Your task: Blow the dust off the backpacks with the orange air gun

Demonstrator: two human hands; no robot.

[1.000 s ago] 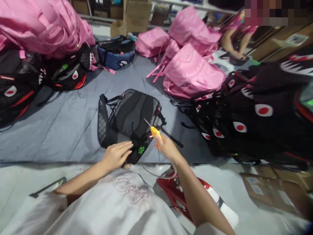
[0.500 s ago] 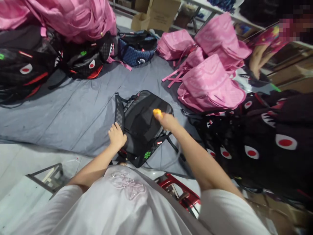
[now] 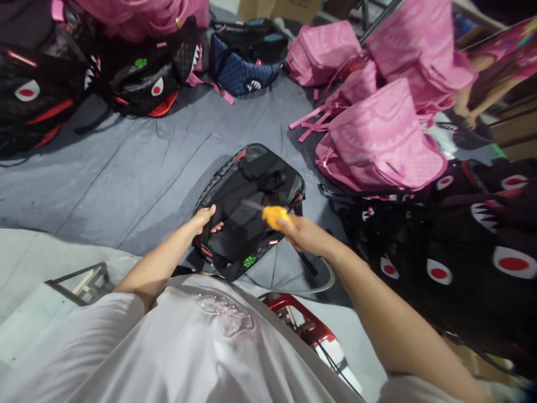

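Where the surface (image 3: 138, 168) begins at the far left, two black bags (image 3: 50, 92) with white-and-red eyes sit near its back, a pink heap (image 3: 146, 17) behind and above the nearer-to-middle one. Below them, on the floor, stands a dark metal frame (image 3: 78, 282).

Next comes the left hand (image 3: 204, 219), partly closed on the left side of the black pack (image 3: 245, 232), thumb on top and fingers curled beneath; it seems to grip a strap, though black on black makes that hard to be sure of. The pack lies flat on the surface in front of the person, padded back up, its green patch (image 3: 249, 261) at the near edge. Well behind it rests a blue bag (image 3: 247, 59).

Over the pack's right half, the right hand (image 3: 300, 232) is closed round a yellow tool (image 3: 274, 216), whose thin, blurred tip points left. A pale hose (image 3: 329, 277) loops beneath that forearm, and a red thing (image 3: 300, 313) shows below.

Farther right are pink bags (image 3: 373, 140), then a black stack (image 3: 457, 235), and, behind, a co-worker's hands (image 3: 465, 115).
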